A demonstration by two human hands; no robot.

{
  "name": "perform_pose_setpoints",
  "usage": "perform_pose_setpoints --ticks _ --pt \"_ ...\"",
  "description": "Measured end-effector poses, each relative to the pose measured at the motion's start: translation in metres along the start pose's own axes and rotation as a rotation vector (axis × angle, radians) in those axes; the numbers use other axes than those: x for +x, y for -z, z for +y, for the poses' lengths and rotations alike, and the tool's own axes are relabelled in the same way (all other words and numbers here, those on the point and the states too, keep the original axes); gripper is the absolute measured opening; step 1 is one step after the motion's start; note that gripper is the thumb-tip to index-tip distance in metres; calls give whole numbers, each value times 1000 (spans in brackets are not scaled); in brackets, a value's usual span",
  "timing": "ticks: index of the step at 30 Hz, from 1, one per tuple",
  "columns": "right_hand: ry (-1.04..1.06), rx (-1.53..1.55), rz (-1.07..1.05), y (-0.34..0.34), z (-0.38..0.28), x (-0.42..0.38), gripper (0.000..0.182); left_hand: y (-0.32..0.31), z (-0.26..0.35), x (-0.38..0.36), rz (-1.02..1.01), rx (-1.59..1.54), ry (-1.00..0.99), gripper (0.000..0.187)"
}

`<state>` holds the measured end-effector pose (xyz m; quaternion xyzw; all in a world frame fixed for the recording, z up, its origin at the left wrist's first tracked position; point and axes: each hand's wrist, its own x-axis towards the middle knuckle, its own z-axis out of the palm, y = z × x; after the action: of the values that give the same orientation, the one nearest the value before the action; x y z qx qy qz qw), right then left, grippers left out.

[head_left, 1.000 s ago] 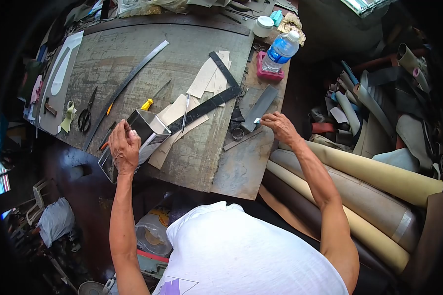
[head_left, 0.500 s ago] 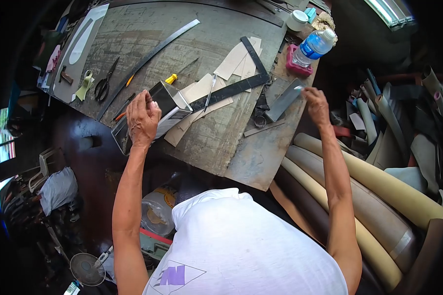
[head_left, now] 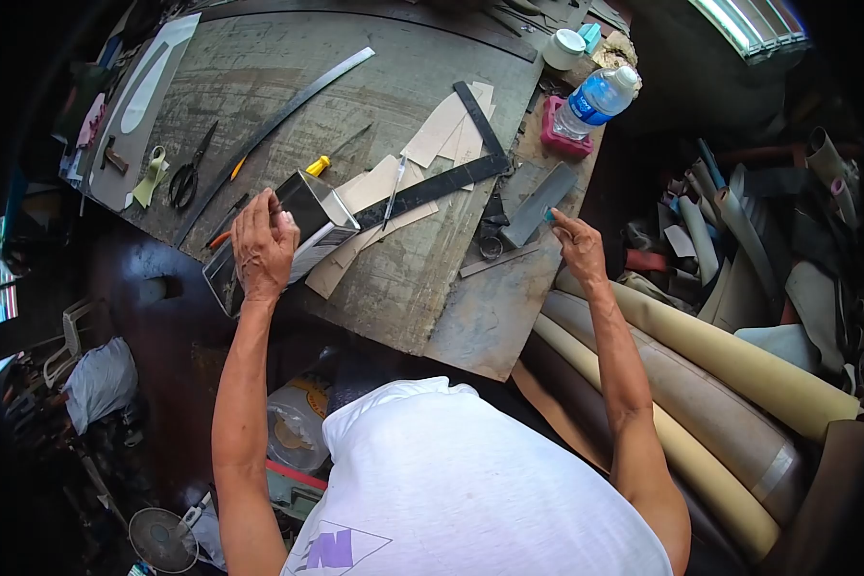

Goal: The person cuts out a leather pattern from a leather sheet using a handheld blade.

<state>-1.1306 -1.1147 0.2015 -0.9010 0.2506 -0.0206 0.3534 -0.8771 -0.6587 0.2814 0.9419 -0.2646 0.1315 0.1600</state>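
Fingers of the left hand [head_left: 262, 248] wrap the top of the shiny metal tin [head_left: 293, 235] at middle left, hard and slippery, best held by its sides, while the right hand [head_left: 576, 245] pinches a small blue thing [head_left: 549, 216].

A worn grey tabletop [head_left: 259, 86] fills the upper left. Below its near edge lies a dark floor [head_left: 173, 355] with a white plastic chair [head_left: 67, 331] and a fan [head_left: 163, 538]. A bright window [head_left: 754, 24] glows top right.
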Motion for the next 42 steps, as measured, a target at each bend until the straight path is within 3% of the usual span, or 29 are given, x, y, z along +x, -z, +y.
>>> perform_pose_setpoints --ticks 3,9,13,17,23,26,29,32,33,36,42 --pt "93 -232 134 -23 -7 -9 36 -2 -2 0 -13 -14 10 47" --pt "-36 -518 247 1 29 62 31 4 5 6 36 17 -47 42" --pt "45 -412 259 9 34 54 32 1 2 0 19 17 -26 44" --pt "110 -311 144 -33 0 -18 35 -1 0 2 15 18 0 45" --pt "-29 -534 312 11 48 90 31 0 -1 4 -4 3 -5 46" --pt "10 -394 338 16 31 63 32 0 0 0 -11 -12 6 46" --pt "102 -246 210 -16 -16 -3 32 2 2 0 0 12 -7 46" --pt "56 -362 244 -28 21 17 31 1 1 0 3 16 -10 46" --pt "-45 -397 272 -17 33 44 30 2 0 0 -1 18 2 46" --pt "-84 -557 248 29 45 99 33 -1 3 3 -18 -12 3 47" --pt "223 -447 343 53 30 84 36 1 1 0 -15 2 2 48"
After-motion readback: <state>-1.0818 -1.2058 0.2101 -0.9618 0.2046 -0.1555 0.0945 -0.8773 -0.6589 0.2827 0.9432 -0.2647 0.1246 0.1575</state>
